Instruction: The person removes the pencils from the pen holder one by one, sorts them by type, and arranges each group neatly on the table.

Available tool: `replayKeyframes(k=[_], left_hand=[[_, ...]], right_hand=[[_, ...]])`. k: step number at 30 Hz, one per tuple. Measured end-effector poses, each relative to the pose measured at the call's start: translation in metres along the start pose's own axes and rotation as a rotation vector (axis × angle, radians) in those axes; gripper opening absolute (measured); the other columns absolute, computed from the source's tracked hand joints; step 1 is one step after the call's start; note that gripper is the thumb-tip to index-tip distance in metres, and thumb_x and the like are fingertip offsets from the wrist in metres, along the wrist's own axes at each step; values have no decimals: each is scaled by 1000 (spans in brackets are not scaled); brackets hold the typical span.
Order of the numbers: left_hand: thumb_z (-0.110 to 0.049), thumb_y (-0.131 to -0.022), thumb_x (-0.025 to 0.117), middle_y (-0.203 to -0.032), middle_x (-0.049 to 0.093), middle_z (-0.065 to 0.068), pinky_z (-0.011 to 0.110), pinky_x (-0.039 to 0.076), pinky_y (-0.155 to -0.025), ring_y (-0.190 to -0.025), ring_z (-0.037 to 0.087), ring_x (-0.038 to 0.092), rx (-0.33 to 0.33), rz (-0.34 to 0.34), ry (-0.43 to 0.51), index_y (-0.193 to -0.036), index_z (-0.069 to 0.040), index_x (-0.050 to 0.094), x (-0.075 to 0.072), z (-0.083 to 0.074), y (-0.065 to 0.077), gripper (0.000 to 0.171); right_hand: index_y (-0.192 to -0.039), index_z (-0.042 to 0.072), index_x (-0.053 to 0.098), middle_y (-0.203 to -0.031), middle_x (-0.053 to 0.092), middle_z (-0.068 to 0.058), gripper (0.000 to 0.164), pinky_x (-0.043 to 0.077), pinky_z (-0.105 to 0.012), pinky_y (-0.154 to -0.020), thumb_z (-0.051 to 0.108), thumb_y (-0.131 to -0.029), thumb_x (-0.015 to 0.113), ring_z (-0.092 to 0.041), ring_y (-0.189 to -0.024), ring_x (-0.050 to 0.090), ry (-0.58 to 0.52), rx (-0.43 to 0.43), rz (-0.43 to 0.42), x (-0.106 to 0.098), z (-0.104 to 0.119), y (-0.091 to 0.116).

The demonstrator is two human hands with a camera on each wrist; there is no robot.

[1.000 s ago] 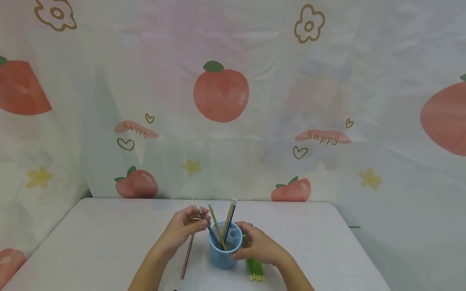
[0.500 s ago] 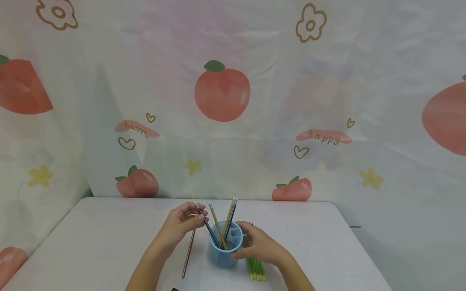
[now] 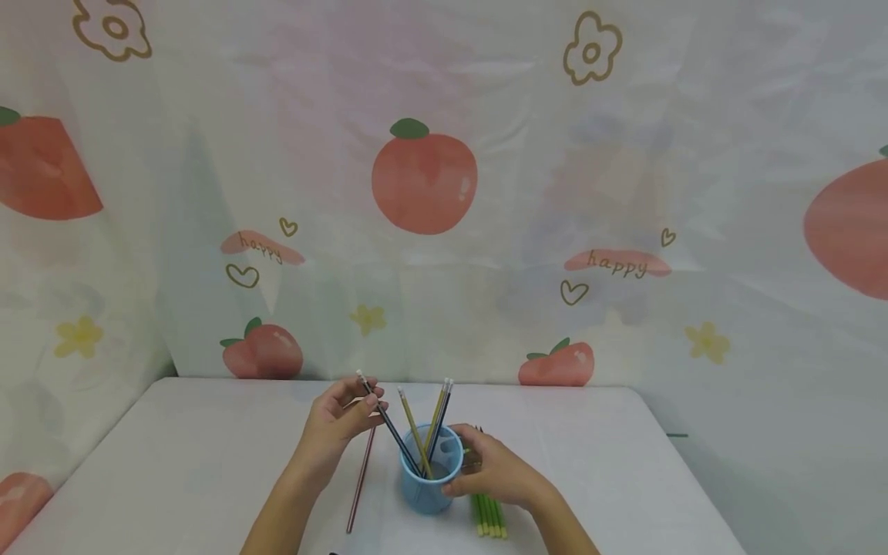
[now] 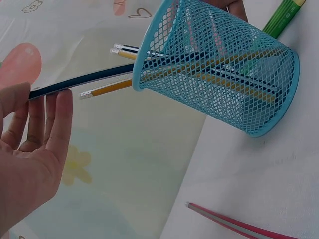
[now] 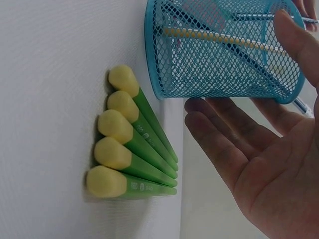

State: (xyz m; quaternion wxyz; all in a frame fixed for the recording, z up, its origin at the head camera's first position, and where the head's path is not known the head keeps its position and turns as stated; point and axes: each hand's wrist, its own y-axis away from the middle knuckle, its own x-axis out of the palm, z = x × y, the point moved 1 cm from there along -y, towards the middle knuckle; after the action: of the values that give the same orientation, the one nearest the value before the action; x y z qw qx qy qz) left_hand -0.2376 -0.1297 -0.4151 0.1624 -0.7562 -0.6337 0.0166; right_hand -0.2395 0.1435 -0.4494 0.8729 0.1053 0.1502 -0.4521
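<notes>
My left hand pinches the upper part of a dark pencil between thumb and fingertips, its white eraser end sticking out above. The pencil leans left, its lower end inside a blue mesh pencil cup. My right hand holds the cup from the right, thumb near the front of the rim and fingers along the far side. Two yellow pencils and another dark pencil stand in the cup, eraser ends up. In the right wrist view the thumb and fingers lie on either side of the cup.
Several green pencils with yellowish ends lie side by side right of the cup, partly behind my right hand. A dark red pencil lies on the white table left of the cup. A fruit-patterned cloth hangs behind.
My left hand has moved up and to the left with the dark pencil, which tilts further left and shows more length above the rim. The right hand and cup have stayed put.
</notes>
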Motion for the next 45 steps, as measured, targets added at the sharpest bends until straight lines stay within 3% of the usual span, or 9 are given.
replayKeyframes(k=[13, 20, 26, 36, 45], left_hand=[[-12, -99, 62, -117, 59, 10, 38, 59, -92, -107, 28, 66, 50, -43, 9, -126, -1, 52, 0, -7, 2, 31], [-11, -100, 60, -116, 60, 8, 38, 59, -92, -102, 20, 67, 67, -79, 29, -126, -2, 51, -3, -13, 2, 29], [-13, -100, 61, -114, 61, 6, 36, 59, -92, -102, 19, 68, 41, -129, 31, -127, -3, 51, -6, -17, 4, 31], [-15, -100, 61, -112, 60, 5, 35, 59, -91, -101, 18, 67, 36, -194, 32, -127, -4, 51, -12, -23, 5, 31], [-16, -100, 62, -118, 59, 5, 34, 59, -89, -101, 15, 65, 1, -209, 23, -127, -5, 52, -15, -25, 5, 31]], right_hand=[[-141, 19, 49, -134, 58, -11, 70, 49, -56, -104, 18, -80, 84, -34, -123, 58, 4, -26, 7, 0, 0, 2], [-141, 19, 49, -134, 58, -11, 70, 50, -55, -103, 18, -80, 84, -34, -122, 58, 2, -30, 10, -1, -1, 2], [-142, 15, 48, -134, 58, -13, 71, 51, -53, -102, 17, -80, 83, -35, -121, 58, -4, -41, 17, -1, 0, 3], [-140, 21, 49, -133, 59, -10, 70, 50, -54, -103, 19, -80, 84, -33, -121, 59, 12, -28, 6, 0, -2, 1], [-141, 19, 48, -133, 58, -10, 71, 51, -54, -103, 20, -80, 84, -34, -122, 59, 15, -29, 7, 0, -1, 2]])
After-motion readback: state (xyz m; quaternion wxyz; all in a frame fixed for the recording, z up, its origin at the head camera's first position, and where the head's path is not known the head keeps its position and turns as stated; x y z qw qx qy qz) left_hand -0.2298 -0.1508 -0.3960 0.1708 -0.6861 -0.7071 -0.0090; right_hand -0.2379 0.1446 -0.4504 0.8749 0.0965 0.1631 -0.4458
